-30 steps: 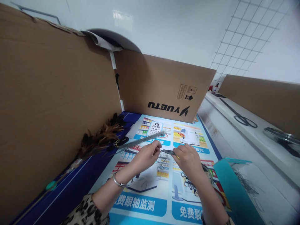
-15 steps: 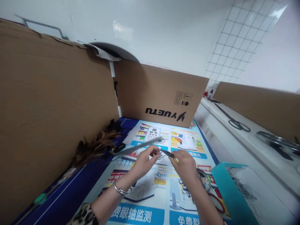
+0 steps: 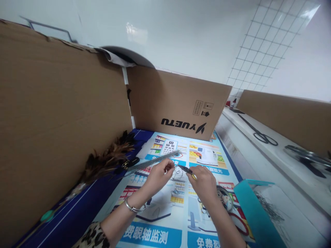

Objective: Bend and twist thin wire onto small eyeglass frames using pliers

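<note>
Our right hand (image 3: 204,179) grips the pliers (image 3: 185,169) above the surface (image 3: 155,237), tips toward our narrowly curled left hand (image 3: 162,171), seemingly for close control, though we cannot tell whether it holds anything.

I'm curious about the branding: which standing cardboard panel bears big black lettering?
The middle panel: upside-down "YUETU" is printed low on it. The left panel and right panel show no lettering.
</note>
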`<state>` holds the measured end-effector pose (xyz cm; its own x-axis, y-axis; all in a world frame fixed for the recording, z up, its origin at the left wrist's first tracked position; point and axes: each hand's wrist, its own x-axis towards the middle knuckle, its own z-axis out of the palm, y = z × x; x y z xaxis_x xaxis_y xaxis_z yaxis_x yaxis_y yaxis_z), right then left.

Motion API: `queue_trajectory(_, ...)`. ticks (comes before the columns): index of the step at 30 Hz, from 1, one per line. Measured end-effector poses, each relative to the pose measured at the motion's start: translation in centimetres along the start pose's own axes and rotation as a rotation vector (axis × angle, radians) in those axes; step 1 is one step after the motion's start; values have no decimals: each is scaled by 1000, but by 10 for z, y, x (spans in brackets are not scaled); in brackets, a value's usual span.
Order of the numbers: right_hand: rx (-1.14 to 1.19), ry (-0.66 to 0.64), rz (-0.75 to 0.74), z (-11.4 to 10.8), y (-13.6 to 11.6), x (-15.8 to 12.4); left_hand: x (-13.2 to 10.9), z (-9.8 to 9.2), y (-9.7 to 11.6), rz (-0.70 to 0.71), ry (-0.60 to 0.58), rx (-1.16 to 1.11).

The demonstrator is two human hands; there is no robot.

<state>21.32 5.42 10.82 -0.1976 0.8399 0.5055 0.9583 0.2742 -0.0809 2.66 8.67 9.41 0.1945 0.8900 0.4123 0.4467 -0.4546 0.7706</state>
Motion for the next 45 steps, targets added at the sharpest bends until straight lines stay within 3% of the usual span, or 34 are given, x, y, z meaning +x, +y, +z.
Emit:
queue_trajectory(11,18,12,55,4,-3,-2,0,-2,2,10,21,6)
queue_trajectory(24,226,-44,171,6,3,2,-2,0,-2,149,70,56)
queue_trajectory(32,185,11,110,-2,14,2,-1,-2,-1,133,58,43)
queue_trajectory(39,108,82,54,-16,22,0,-2,-1,0,32,21,-56)
queue_trajectory(45,63,79,5,-20,18,1,2,8,-23,68,35,38)
